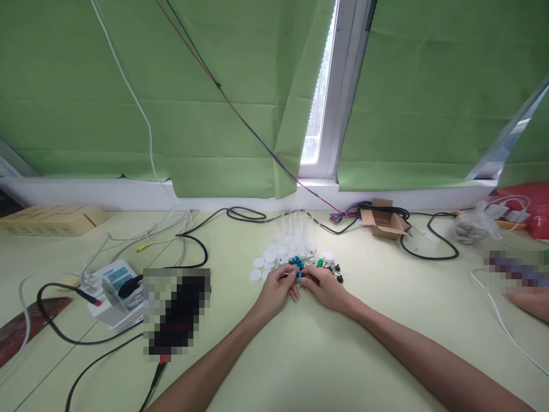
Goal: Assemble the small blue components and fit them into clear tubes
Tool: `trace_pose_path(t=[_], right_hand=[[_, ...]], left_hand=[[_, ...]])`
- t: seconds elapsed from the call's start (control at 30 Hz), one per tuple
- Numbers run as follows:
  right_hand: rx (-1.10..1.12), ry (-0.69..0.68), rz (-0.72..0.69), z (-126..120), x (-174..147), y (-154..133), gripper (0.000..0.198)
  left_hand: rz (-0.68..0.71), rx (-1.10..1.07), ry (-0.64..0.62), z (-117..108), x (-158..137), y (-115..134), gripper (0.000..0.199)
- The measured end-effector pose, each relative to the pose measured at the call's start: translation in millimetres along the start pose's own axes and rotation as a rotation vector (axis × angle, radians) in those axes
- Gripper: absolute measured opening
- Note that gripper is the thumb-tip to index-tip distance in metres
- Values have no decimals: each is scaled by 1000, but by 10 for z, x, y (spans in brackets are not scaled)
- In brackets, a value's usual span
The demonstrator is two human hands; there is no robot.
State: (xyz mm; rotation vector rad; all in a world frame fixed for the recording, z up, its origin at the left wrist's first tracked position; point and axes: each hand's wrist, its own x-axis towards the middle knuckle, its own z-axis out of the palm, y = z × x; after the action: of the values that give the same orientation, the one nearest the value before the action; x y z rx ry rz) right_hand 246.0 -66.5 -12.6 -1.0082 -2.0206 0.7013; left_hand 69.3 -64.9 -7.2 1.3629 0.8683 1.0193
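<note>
My left hand (277, 287) and my right hand (326, 288) meet over the middle of the table, fingers closed in a pinch. Between their fingertips is a small blue part (299, 275); a thin wire-like piece shows at my left fingertips. Its exact kind is too small to make out. Just beyond lie more shiny blue parts (297, 262), with a green part (319, 262) and small black parts (340, 279) beside my right hand. White round caps (258, 262) spread around my left hand. Clear tubes (300, 232) stand behind the pile.
An open cardboard box (384, 222) and black cables (446, 254) are at the back right. A white power strip (115, 292) and a blurred-out dark device (180, 315) with a cable lie left. At the right edge, another person's hand (532, 303) is near a blurred object.
</note>
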Motion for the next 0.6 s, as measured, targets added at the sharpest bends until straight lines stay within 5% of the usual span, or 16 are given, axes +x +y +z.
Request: trace_pose_path(t=[0.6], right_hand=[[-10,-2,2,10,-3,14,18]], left_hand=[[13,19,2,4,-3,-9,28]])
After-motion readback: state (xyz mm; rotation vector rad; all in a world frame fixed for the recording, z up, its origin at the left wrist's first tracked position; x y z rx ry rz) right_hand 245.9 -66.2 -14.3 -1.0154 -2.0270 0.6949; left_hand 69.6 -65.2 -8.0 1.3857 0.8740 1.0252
